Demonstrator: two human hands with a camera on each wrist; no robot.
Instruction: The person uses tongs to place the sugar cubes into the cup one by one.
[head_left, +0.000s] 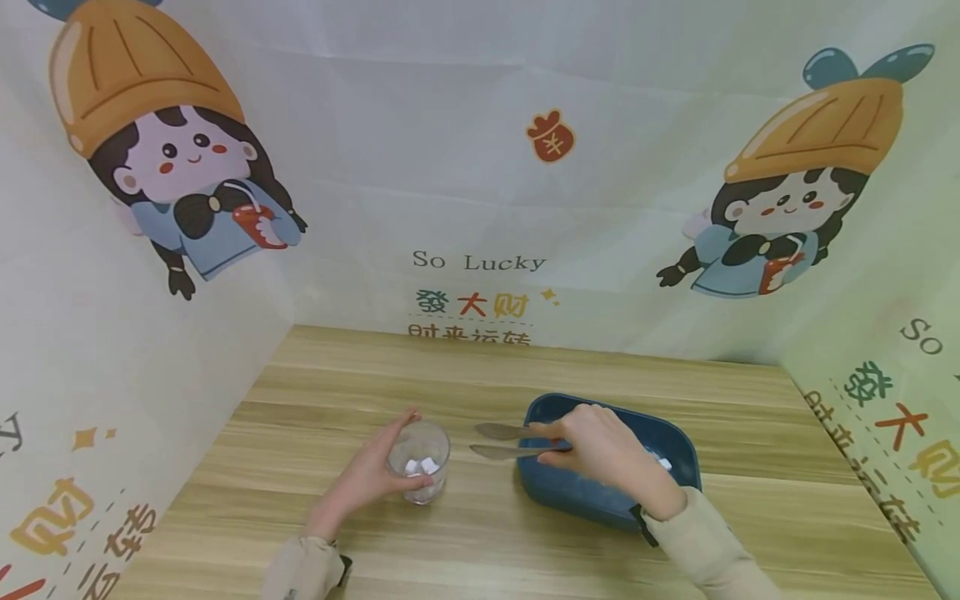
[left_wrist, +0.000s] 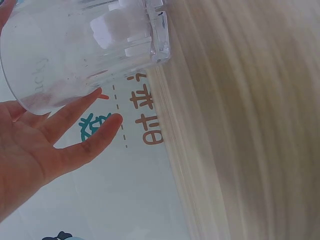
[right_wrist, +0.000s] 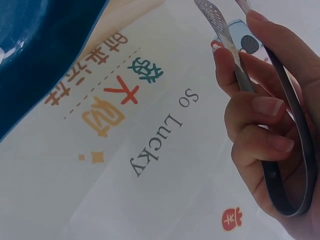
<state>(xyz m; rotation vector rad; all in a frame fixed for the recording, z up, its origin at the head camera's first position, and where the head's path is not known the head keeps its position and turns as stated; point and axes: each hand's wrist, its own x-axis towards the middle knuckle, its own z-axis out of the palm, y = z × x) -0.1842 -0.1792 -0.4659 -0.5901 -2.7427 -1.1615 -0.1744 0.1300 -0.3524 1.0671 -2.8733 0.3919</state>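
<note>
My left hand (head_left: 367, 477) holds a clear glass (head_left: 431, 440) standing on the table, thumb on the near side and fingers round the far side. White cubes (head_left: 428, 465) lie at the bottom of the glass. In the left wrist view, one white cube (left_wrist: 114, 29) shows through its wall. My right hand (head_left: 606, 443) grips metal tongs (head_left: 501, 452) above a blue tray (head_left: 555, 493). The tongs' arms stand apart with nothing between their tips, which point left past the tray's rim towards the glass. Perforations mark one tong tip (right_wrist: 212, 16) in the right wrist view.
Small white pieces (head_left: 664, 463) lie in the right part of the tray, partly hidden by my right arm. The wooden tabletop (head_left: 360, 392) runs back to a printed cloth backdrop (head_left: 420, 167), which also rises at both sides.
</note>
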